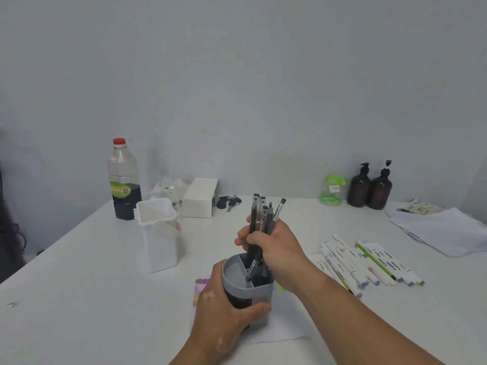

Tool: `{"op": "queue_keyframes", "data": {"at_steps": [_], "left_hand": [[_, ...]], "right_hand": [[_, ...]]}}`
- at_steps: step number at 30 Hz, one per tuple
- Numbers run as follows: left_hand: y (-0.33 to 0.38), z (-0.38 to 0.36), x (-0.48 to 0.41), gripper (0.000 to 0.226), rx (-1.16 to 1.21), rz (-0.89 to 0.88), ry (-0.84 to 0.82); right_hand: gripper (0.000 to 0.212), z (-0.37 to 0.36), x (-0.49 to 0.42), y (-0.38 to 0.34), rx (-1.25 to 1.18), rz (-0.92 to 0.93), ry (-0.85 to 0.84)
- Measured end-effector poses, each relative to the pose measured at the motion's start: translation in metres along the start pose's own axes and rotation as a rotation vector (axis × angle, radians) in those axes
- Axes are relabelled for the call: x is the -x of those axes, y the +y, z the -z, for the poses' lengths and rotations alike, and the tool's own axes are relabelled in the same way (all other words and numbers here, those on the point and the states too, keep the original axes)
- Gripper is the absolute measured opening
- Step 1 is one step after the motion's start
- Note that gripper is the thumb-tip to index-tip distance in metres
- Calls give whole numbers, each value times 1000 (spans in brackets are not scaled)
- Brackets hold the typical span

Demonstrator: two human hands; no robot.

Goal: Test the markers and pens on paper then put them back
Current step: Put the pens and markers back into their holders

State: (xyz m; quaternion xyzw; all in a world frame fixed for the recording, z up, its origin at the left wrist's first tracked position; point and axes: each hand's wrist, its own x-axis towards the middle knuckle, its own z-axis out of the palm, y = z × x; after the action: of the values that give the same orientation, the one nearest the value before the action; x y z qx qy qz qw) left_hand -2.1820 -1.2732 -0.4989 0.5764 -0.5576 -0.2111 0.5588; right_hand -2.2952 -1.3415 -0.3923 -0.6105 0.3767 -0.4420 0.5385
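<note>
**A:** Which step is this?

**B:** The pens. A bundle of dark and clear plastic pens (263, 219) stands nearly upright with its lower ends inside the round grey plastic pen cup with inner dividers (259, 293). The upper ends stick out above the right hand (274, 248). From one moment I can't tell whether the bundle is going in or coming out.

**A:** And the fingers?

**B:** The right hand's fingers (241, 239) are curled tight round the middle of the bundle, a full fist with no slack. The left hand (224, 309) wraps the cup's near side, its thumb (259, 309) pressed across the front wall.

**A:** Where does the cup sit?

**B:** On a white sheet of paper (284, 330) near the table's front edge. Small colour swatches (201, 285) show on the sheet just left of the cup, so I'd judge the markers have been tried.

**A:** What does the next move call for?

**B:** Keeping the cup braced while the bundle moves straight up or down, so no tip catches a divider. The white-barrelled markers (363, 262) lie loose in a row on the white table (79, 299), right of the forearm. They need gathering too, perhaps into the tall white plastic box (160, 241) standing open to the left.
</note>
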Motion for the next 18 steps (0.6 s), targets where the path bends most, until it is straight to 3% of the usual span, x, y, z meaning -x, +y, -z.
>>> {"op": "queue_keyframes", "data": {"at_steps": [2, 6, 9, 13, 18], "left_hand": [[-1, 1, 1, 94, 19, -12, -3], [-3, 2, 2, 91, 45, -15, -21], [-3, 3, 1, 93, 39, -1, -22], [-2, 0, 0, 91, -4, -21, -5], [3, 5, 0, 87, -48, 9, -28]], "right_hand": [[31, 6, 4, 0, 31, 18, -25], [34, 19, 3, 3, -173, -6, -78], [32, 21, 3, 5, -73, 41, -137], [41, 10, 7, 10, 54, 113, -84], [53, 12, 10, 12, 4, 98, -17]]}}
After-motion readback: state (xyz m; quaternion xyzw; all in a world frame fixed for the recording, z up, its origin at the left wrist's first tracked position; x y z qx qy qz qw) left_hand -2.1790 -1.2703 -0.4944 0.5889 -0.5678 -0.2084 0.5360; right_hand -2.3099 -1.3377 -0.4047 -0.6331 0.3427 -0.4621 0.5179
